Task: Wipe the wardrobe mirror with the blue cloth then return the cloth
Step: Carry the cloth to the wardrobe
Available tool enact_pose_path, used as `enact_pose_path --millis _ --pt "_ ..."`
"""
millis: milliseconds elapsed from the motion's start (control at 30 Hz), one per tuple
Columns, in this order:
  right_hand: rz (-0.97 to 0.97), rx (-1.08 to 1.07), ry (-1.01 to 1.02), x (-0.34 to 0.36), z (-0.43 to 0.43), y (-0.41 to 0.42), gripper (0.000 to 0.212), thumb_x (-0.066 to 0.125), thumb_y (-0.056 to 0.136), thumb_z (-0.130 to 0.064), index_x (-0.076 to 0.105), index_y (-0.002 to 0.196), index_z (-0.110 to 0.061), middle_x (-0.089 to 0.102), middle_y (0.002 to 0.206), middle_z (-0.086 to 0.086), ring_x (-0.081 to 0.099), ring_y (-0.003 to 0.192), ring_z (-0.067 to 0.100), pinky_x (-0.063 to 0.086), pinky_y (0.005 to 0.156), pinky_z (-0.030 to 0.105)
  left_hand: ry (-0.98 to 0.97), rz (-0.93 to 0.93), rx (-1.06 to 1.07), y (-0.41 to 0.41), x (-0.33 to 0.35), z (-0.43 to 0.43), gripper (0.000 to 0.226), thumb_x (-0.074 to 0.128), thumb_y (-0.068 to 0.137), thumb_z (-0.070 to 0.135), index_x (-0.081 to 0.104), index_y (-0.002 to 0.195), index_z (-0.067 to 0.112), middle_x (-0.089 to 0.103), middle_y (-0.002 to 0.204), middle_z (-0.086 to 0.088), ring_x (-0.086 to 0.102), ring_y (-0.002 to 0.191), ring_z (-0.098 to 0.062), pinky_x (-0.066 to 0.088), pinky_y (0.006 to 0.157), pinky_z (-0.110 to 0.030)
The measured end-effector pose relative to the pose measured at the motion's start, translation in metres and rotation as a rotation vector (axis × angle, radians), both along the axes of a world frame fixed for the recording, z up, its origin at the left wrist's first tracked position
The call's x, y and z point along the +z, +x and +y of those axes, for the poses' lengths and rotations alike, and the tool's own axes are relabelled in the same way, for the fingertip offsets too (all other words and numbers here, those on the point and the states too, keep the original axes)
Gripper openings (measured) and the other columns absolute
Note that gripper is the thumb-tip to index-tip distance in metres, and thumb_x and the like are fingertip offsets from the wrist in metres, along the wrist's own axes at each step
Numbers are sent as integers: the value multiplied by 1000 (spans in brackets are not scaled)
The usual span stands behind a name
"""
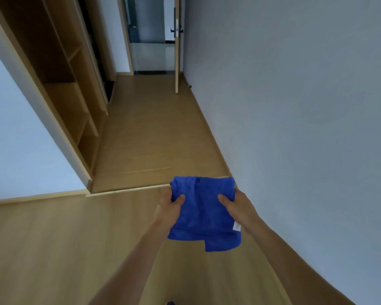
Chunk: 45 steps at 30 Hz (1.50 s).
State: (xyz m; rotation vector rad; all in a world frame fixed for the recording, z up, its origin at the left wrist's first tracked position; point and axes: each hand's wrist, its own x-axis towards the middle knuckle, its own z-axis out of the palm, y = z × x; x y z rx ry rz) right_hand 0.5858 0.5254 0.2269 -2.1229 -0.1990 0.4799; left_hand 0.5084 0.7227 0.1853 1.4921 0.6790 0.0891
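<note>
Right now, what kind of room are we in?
Probably a bedroom or hallway in a home: a wooden wardrobe with open shelves, a wood floor, and an open door ahead.

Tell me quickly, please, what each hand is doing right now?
Left hand: grips the blue cloth at its left edge.
Right hand: grips the same cloth's right edge.

Both hands' grip blue cloth (pixel 204 211) (thumbs on top).

We find no legible text, number or brand; the small white tag (pixel 237 226) on the blue cloth (pixel 204 213) is too blurred for us to read.
</note>
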Motion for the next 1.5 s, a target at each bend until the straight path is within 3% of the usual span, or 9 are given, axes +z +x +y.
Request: enact_pose_path --millis 167,300,433,533,733,867,1167,1400,1500 --pt "60 9 27 5 68 38 32 55 101 -34 57 127 -16 68 116 3 65 105 20 52 91 39 25 0 71 29 6 58 12 57 103 25 65 112 27 74 103 6 72 94 -16 61 84 -37" --pt "51 118 50 10 124 71 26 54 100 -33 59 121 -19 68 107 -5 65 95 10 50 71 23 32 1 161 45 12 109 7 57 103 24 63 105 29 74 105 0 72 97 -22 62 89 -46" --pt "56 189 54 7 173 109 16 57 97 -35 60 109 -24 70 103 -4 67 94 14 55 89 43 69 10 245 70 10 146 11 57 103 21 59 95 29 70 100 -2 68 91 -23 59 85 -45" --pt "46 225 39 -2 205 146 8 59 95 -37 59 98 -30 70 102 -5 66 91 12 55 88 43 104 40 287 99 8 171 11 58 102 23 57 94 29 67 95 3 65 88 -20 58 84 -43" --pt "90 309 44 -5 262 245 25 59 95 -38 63 110 -19 70 106 -1 67 99 21 53 93 50 108 55 370 179 12 215 4 59 103 27 58 100 30 70 106 -3 70 98 -25 60 90 -49" --pt "115 355 75 3 294 309 21 59 96 -34 64 107 -17 72 105 2 68 96 21 55 91 48 164 57 413 235 25 241 4 58 103 29 57 100 31 69 104 -3 68 95 -22 59 82 -41" --pt "88 392 89 14 365 410 22 59 96 -28 65 104 -8 72 102 12 69 95 29 55 88 49 141 17 491 323 37 299 11 58 103 29 55 94 34 69 102 0 69 96 -23 59 90 -47" --pt "80 376 74 -5 443 475 17 59 96 -32 63 103 -17 71 102 1 68 93 17 56 88 45 145 44 471 393 14 384 5 59 103 26 59 99 23 68 105 -9 65 85 -19 55 75 -34" --pt "55 340 49 -8 483 509 19 58 97 -31 63 104 -14 71 101 4 68 93 21 55 89 47 137 27 430 435 10 430 5 58 103 26 59 99 23 67 103 -8 64 86 -19 57 80 -38"
